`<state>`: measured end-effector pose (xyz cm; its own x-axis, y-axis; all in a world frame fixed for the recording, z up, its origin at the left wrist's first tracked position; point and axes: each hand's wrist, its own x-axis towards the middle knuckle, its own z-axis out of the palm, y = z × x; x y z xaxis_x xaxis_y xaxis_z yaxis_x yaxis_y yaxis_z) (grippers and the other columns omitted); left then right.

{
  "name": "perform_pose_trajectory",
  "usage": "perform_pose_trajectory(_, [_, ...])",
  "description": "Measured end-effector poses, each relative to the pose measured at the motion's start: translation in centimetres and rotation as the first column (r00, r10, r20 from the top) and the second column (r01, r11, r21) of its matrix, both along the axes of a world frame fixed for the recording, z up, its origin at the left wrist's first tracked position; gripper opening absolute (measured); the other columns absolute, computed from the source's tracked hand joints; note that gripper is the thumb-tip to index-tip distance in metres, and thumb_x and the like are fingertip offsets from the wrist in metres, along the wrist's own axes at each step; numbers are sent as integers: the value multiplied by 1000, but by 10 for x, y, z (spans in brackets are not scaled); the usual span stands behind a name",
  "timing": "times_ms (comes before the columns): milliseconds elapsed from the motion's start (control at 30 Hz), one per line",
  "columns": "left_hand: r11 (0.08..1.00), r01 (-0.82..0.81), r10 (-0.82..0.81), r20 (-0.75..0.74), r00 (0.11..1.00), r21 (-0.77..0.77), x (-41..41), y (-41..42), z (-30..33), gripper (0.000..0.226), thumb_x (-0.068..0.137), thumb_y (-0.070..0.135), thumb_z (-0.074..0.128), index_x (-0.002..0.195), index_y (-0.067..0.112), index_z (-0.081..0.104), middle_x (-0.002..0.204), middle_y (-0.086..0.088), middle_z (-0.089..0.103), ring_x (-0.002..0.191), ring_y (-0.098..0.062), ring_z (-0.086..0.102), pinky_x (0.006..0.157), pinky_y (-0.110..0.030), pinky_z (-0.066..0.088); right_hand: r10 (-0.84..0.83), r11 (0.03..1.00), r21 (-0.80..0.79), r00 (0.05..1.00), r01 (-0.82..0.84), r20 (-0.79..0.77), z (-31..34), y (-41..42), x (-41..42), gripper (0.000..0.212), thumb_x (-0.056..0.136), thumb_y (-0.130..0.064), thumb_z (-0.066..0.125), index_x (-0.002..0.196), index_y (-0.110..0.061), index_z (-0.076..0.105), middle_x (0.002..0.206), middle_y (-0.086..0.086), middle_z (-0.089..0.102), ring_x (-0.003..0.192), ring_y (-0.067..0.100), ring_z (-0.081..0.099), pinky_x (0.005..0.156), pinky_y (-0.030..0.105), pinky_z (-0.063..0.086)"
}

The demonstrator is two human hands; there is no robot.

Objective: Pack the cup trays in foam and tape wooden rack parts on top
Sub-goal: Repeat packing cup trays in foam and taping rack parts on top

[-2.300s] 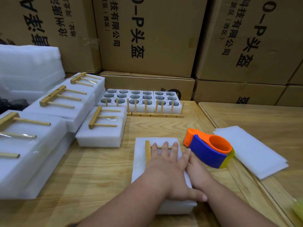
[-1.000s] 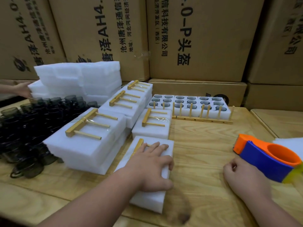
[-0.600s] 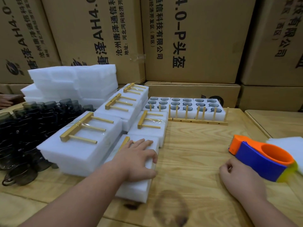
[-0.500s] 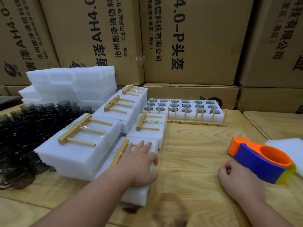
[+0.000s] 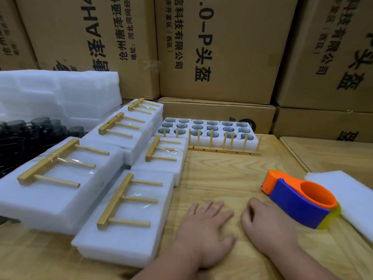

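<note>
Nearest the camera, the left hand [image 5: 203, 229] lies flat on the pale, grainy wooden surface [image 5: 222, 178], fingers [image 5: 210, 207] straight and slightly spread, holding nothing; just beside it the right hand [image 5: 266, 225] rests with its fingers curled loosely under, also gripping nothing. Left of the left hand, close to it, sits the nearest foam pack [image 5: 129, 229], a white, soft-edged rectangular block with a wooden rack part [image 5: 121, 203] lying on top: one flat bar with three round dowels, glossy clear tape across it. Right of the hands lies a tape dispenser [image 5: 298, 203], smooth plastic, blue body with an orange ring and nose and a yellow end, and past it a thin stack of white foam sheets [image 5: 347, 199]. Going further out, four more foam packs carry the same comb-shaped part, which makes five taped packs in view: a large one at left [image 5: 50, 190], a small one [image 5: 161, 158] behind the nearest, and two more [image 5: 129, 130] running back. Beyond those, three foam cup trays [image 5: 205, 128] sit side by side with six round holes each, dark cups down in them, and a long wooden rack [image 5: 224, 150] with upright pegs stands in front. Far left, dark translucent cups [image 5: 24, 138] cluster together, tall piles of foam [image 5: 56, 93] behind them. Brown cardboard boxes [image 5: 218, 49] with black print wall the back.
</note>
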<state>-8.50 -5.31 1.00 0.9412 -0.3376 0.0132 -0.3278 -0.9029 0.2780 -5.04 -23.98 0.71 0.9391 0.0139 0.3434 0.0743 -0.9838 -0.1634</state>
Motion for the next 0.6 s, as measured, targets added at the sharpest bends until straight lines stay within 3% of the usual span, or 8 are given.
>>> perform_pose_trajectory(100, [996, -81, 81, 10, 997, 24, 24, -5, -4, 70, 93, 68, 29, 158, 45, 17, 170, 13, 3, 156, -13, -4, 124, -46, -8, 56, 998, -28, 998, -56, -10, -1, 3, 12, 28, 87, -54, 40, 74, -29, 45, 55, -7, 48, 57, 12, 51, 48, 32, 32])
perform_pose_trajectory(267, [977, -211, 211, 15, 977, 18, 52, -12, -10, 71, 92, 69, 21, 159, 46, 12, 170, 9, -2, 156, -15, -9, 124, -48, -9, 83, 996, 14, 996, -83, -27, -4, 6, 39, 28, 84, -55, 41, 75, -29, 47, 61, -9, 56, 63, 12, 58, 52, 31, 43])
perform_pose_trajectory(400, [948, -319, 319, 28, 947, -19, 64, -17, -14, 72, 92, 67, 21, 159, 44, 12, 171, 5, -4, 156, -17, -9, 124, -46, -8, 91, 996, 29, 996, -90, -26, -5, 11, 61, 28, 85, -53, 40, 72, -29, 44, 56, -9, 49, 57, 14, 52, 47, 29, 29])
perform_pose_trajectory(600, [918, -397, 397, 16, 918, -5, 77, -21, -13, 71, 94, 64, 17, 160, 42, 8, 171, 2, -7, 156, -20, -10, 124, -49, -7, 88, 993, 77, 995, -85, -44, -2, 27, 95, 23, 87, -47, 40, 78, -27, 48, 70, -6, 59, 73, 24, 62, 55, 34, 36])
